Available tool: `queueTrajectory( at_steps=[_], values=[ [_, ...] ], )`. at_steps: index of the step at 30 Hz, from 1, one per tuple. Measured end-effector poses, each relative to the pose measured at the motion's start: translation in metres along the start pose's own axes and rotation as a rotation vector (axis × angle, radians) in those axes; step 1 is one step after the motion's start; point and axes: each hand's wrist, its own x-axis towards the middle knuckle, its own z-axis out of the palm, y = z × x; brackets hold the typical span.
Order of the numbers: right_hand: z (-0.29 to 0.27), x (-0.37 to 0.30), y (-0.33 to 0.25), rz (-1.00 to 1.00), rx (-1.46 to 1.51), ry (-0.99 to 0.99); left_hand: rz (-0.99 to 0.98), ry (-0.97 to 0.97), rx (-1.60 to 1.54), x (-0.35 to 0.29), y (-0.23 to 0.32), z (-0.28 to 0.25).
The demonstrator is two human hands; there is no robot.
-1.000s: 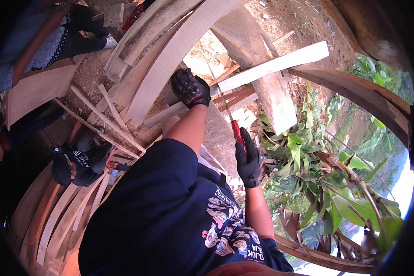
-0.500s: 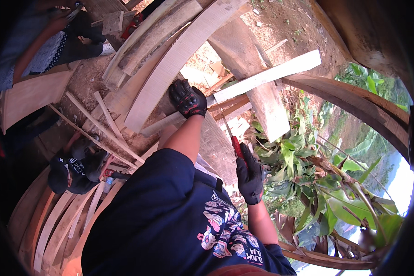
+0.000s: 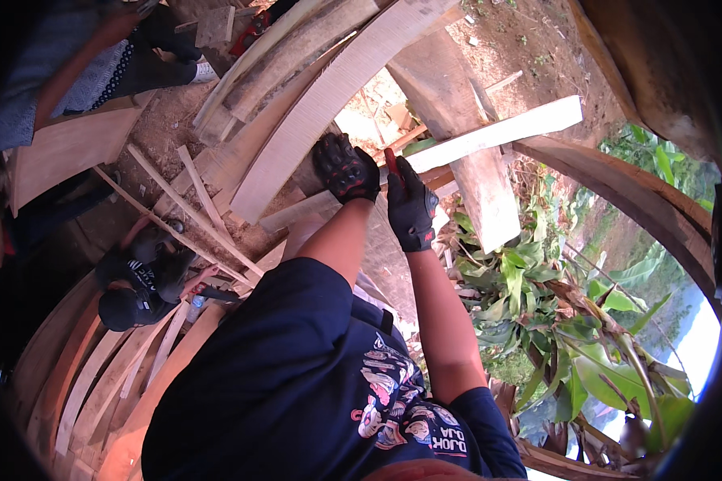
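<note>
Jutting between gloved hands (image 3: pixel 347 170) (image 3: pixel 411 210): red handle (image 3: pixel 391 162)

Navy tee (image 3: pixel 273 369), loose cut, plain left sleeve (image 3: pixel 313 280) and right sleeve (image 3: pixel 481 417), both short; forearms bare below. Chest carries a multicolour cartoon print (image 3: pixel 387 385), pink/white/tan figures, plus white block lettering (image 3: pixel 441 441). Gloves full-finger, black: left glove (image 3: pixel 346 167) has moulded ridged padding on the back, red accents; right glove (image 3: pixel 411 208) shows a small red mark near the cuff.
</note>
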Motion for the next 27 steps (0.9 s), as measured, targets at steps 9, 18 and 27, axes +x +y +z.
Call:
queueTrajectory(
  at_steps=[9, 18, 27],
  values=[
    [0.003, -0.023, 0.024, 0.042, 0.091, -0.031, -0.01, -0.098, -0.006, 0.001, -0.002, 0.001],
    [-0.108, -0.119, -0.027, 0.15, 0.099, -0.056, 0.016, 0.057, 0.016, -0.002, -0.004, 0.004],
    [-0.165, -0.169, -0.07, 0.145, 0.038, -0.067, -0.007, 0.083, -0.037, 0.001, 0.005, 0.001]
  ],
)
